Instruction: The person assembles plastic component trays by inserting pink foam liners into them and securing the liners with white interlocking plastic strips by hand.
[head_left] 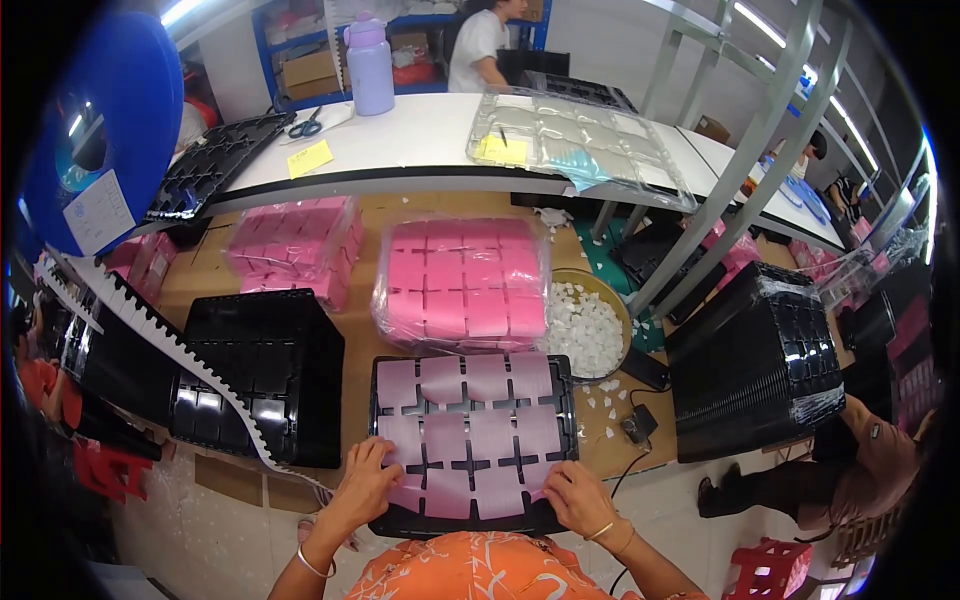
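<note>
A translucent pink slotted sheet [490, 437] lies over a black compartment tray [564, 400] right in front of me. The tray's dark rim shows around the sheet, and dark gaps show through its slots. My left hand [368, 486] pinches the near left corner of the sheet. At the near right corner, my right hand [582, 500] has its fingertips closed on the sheet's edge. Just beyond the tray sits a plastic-wrapped stack of pink sheets [462, 280].
Tall stacks of black trays stand left [262, 375] and right [750, 365]. A round bowl of white pieces [588, 330] is right of the pink stack. A raised white shelf [420, 135] holds a lilac bottle [369, 70], scissors [305, 128] and a clear tray [590, 140].
</note>
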